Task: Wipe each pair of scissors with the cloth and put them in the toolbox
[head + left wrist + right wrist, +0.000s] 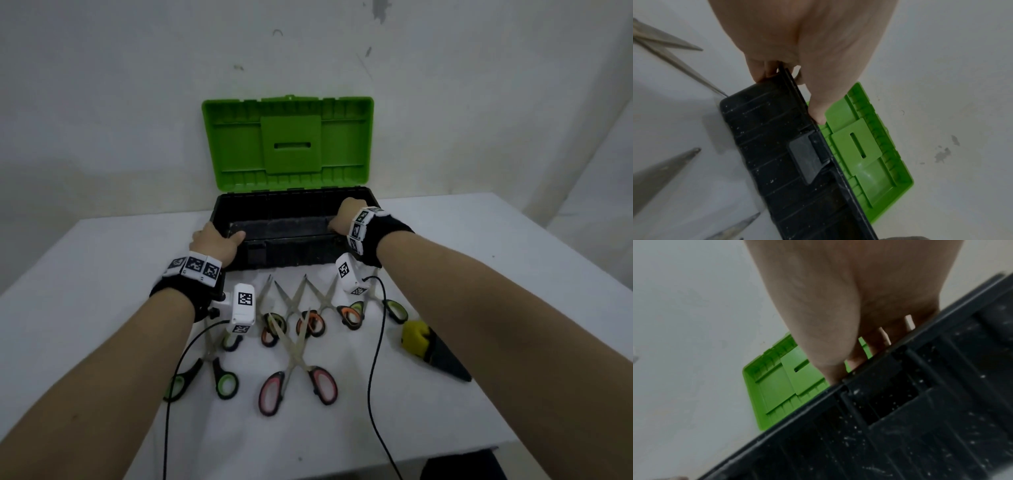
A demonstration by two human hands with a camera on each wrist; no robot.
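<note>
A black toolbox (291, 255) with its green lid (287, 144) raised stands at the back of the white table. My left hand (215, 241) grips the front left corner of its rim, thumb inside and fingers outside, as the left wrist view shows (789, 78). My right hand (342, 219) holds the rim near the front right, fingers curled over the edge (859, 356). Several pairs of scissors lie open in front of the box: a pink-handled pair (298, 373), a green-handled pair (214, 373) and orange-handled ones (310, 322). A yellow and dark cloth (416, 337) lies under my right forearm.
The wall rises right behind the lid. The table (496, 267) has bare surface at both sides of the toolbox and towards the front edge. Black cables (371, 377) hang from both wrist cameras over the scissors.
</note>
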